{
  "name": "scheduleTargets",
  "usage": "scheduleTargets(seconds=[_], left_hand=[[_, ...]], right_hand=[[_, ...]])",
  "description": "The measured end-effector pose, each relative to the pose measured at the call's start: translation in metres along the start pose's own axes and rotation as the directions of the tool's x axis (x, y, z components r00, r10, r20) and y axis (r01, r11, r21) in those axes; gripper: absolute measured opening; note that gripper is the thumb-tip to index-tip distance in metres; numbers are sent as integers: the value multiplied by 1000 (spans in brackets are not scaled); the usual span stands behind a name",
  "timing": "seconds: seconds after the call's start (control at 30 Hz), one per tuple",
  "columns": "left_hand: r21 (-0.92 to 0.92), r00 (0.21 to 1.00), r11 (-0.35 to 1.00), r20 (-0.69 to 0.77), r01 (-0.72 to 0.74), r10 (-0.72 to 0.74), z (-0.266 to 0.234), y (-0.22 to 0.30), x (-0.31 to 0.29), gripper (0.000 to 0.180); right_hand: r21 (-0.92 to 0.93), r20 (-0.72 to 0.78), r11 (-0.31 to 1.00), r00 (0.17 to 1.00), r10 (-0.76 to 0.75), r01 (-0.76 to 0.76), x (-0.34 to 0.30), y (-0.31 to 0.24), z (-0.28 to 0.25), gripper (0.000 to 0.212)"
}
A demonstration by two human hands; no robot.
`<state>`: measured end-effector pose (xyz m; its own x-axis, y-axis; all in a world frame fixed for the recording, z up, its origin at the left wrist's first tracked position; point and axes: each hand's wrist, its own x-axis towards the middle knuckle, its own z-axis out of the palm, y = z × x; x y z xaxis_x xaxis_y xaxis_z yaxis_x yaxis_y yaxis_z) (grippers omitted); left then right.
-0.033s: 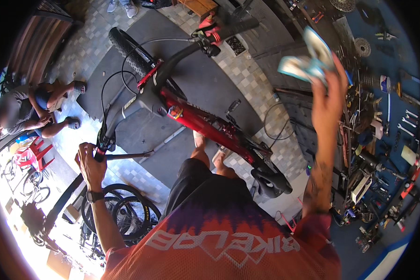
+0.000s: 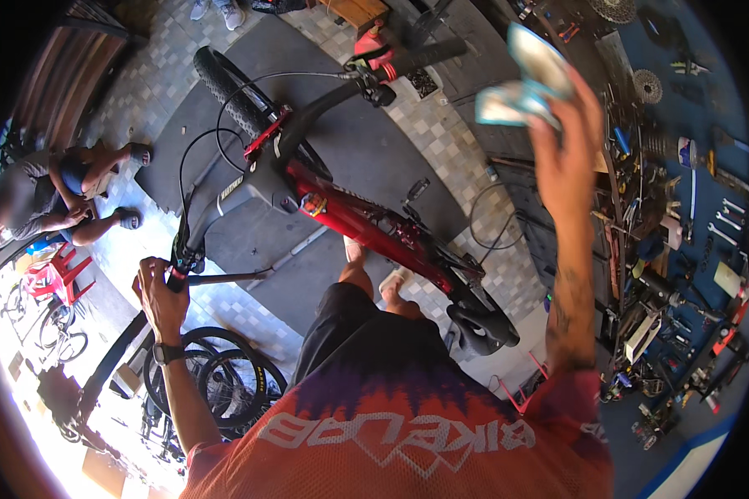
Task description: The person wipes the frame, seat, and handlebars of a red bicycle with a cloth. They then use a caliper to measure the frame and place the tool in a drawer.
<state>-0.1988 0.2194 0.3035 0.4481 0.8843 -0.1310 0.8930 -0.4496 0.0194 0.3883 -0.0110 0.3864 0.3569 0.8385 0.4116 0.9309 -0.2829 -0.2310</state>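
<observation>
A red mountain bike stands in front of me, its dark handlebar running from lower left to upper right. My left hand is closed round the left handlebar grip, near the lever. Raised at the right, my right hand pinches a folded white-and-teal thing; it looks like a cloth, but motion blurs it. It is held apart from the bike, right of the free right grip. The saddle is near my right side.
A tool wall with wrenches and sprockets lines the right. At left a seated person is beside a red plastic chair. Bicycle wheels stand lower left. A dark mat lies under the bike.
My right hand has moved slightly up and left with the folded white-and-teal thing. The handlebar's right end has shifted a little; my left hand stays on its grip.
</observation>
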Motion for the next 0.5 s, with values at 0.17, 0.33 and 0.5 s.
scheduleTargets(seconds=[0.17, 0.33, 0.5], left_hand=[[-60, 999, 998, 32, 12, -10, 5, -10, -5, 42], [-100, 999, 995, 13, -28, 30, 19, -18, -2, 48], [-80, 998, 995, 24, -60, 62, 19, -34, 19, 45]], right_hand=[[272, -16, 865, 901, -433, 421, 106, -45, 128, 19], [202, 172, 821, 806, -567, 534, 129, -53, 174, 14], [220, 252, 719, 673, -695, 660, 149, -47, 185, 13]])
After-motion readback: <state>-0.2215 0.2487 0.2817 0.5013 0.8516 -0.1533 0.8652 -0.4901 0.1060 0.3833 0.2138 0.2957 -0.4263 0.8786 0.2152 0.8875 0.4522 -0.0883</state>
